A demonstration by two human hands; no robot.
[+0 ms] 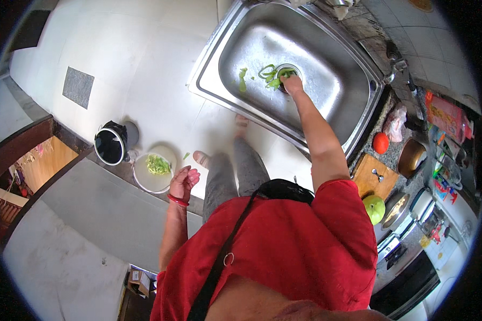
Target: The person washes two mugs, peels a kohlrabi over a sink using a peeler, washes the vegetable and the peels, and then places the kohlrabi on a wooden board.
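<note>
My right hand (292, 84) reaches down into the steel sink (326, 107), its fingers closed on green vegetable leaves (273, 78) at the drain. Some of these leaves spread out to the left of the fingers. A separate green piece (242, 79) lies on the basin floor further left. My left hand (185, 182) is held low on the left, palm turned up, fingers loosely bent and apart with nothing in them. A red band circles that wrist. Beside it, a whitish bucket (144, 179) on the floor holds chopped pale green vegetable bits (158, 165).
A bin with a black liner (110, 145) stands left of the bucket. Along the right counter are a tomato (381, 143), a wooden cutting board (370, 174), a green round fruit or vegetable (374, 209) and a brown pot (412, 158). A faucet (395, 69) rises at the sink's right.
</note>
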